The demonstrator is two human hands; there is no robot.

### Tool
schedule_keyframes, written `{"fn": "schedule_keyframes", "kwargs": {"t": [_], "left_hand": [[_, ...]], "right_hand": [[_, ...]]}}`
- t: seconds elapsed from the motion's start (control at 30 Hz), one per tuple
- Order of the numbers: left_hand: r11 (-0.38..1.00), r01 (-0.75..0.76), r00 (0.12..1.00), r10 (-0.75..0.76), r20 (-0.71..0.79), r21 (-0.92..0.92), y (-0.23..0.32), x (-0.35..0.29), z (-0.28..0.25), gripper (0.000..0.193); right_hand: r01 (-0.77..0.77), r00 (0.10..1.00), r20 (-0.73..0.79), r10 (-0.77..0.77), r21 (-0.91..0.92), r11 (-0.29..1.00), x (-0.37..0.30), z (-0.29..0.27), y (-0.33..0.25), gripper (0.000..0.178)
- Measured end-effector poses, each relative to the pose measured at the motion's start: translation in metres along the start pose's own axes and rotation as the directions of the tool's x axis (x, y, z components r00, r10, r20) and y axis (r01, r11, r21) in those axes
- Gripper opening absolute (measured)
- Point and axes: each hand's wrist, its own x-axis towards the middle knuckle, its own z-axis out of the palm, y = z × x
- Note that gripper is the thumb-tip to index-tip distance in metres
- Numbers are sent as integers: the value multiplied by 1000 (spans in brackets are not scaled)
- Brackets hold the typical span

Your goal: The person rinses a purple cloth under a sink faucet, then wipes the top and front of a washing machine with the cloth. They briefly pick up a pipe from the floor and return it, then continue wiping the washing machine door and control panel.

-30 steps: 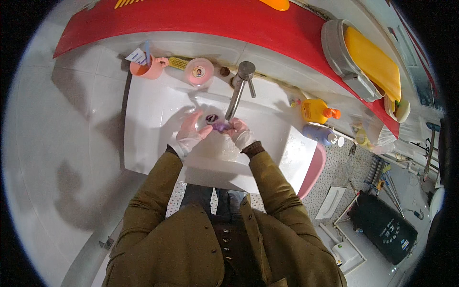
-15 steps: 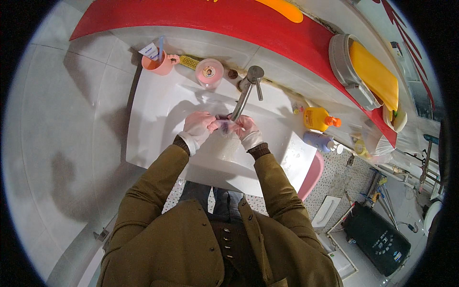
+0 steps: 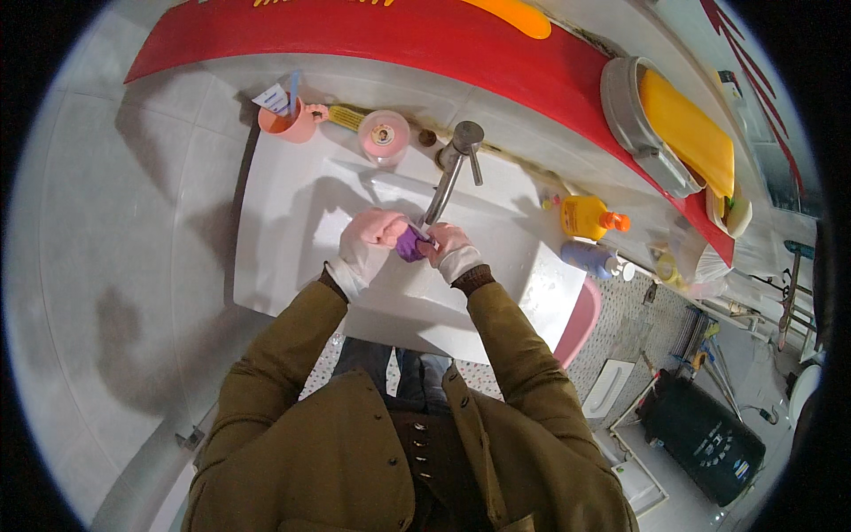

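Note:
Both my hands wear pink-and-white gloves over the white sink basin. Between them is a small purple thing with a pale edge; its kind is too small to make out. My left hand has its fingers closed on its left side. At the opposite side, my right hand pinches it by the pale edge. The thing is just below the spout of the metal faucet, whose lever sticks up at the right. The gloved fingers hide part of it.
On the sink's back ledge stand an orange mug holding a toothbrush and tube, a yellow brush and a pink-lidded jar. A yellow bottle and a lavender bottle are at the right. A red shelf overhangs behind.
The held thing has turned, showing more purple and less of its see-through pale part. My hands have shifted slightly down, away from the faucet's spout.

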Motion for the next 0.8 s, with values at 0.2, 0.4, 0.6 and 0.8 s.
{"fn": "schedule_keyframes", "kwargs": {"t": [0.2, 0.4, 0.6, 0.8], "left_hand": [[973, 97, 981, -58, -186, 208, -16, -5, -7, 14], [899, 432, 893, -417, 167, -65, -47, -38, 44, 18], [575, 615, 768, -592, 244, -539, -59, -72, 86, 28], [589, 259, 850, -516, -109, -766, -98, -60, 101, 30]], "right_hand": [[-148, 905, -11, 425, 929, 340, -15, 15, 17, 31], [-442, 762, 503, 407, 864, -240, -14, 29, 7, 57], [-527, 686, 137, 714, 771, 358, 12, 55, 4, 33], [63, 960, -268, 80, 489, 870, -37, 76, -86, 17]]}}
